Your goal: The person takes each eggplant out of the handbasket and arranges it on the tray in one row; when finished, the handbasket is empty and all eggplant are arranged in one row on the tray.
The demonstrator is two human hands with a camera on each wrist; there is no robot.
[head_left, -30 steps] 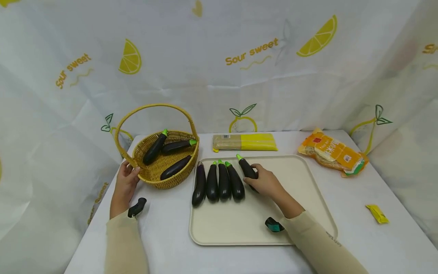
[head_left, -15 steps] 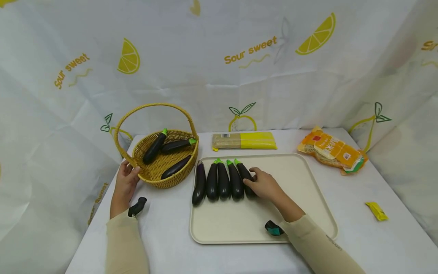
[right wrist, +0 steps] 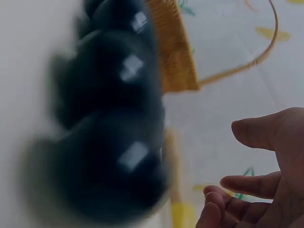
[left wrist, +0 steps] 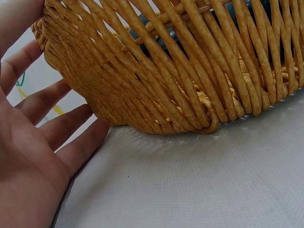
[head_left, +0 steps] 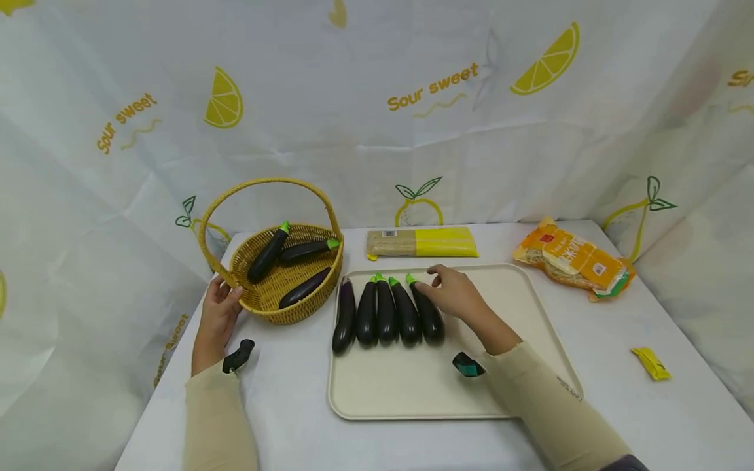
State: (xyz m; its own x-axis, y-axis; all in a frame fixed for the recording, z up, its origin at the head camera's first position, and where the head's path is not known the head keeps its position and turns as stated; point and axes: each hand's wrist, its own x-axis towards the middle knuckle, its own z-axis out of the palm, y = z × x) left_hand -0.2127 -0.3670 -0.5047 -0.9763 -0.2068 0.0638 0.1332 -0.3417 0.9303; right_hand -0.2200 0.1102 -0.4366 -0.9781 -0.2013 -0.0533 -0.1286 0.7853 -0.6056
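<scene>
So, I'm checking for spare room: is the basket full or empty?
Neither: the basket is part-filled. Three eggplants lie inside, with bare woven floor showing between them.

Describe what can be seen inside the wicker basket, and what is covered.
The wicker basket holds three eggplants, two showing green stem ends. Whatever is directly beneath them is covered and cannot be seen.

Left hand (head_left: 218, 312) pointed to 12 o'clock, fingers (left wrist: 85, 144) spread; right hand (head_left: 458, 296) pointed to 10 o'clock, thumb (right wrist: 259, 132) parted from fingers.

8 eggplants (head_left: 386, 314), 1 basket (head_left: 288, 316), 1 tray (head_left: 406, 389)
</scene>
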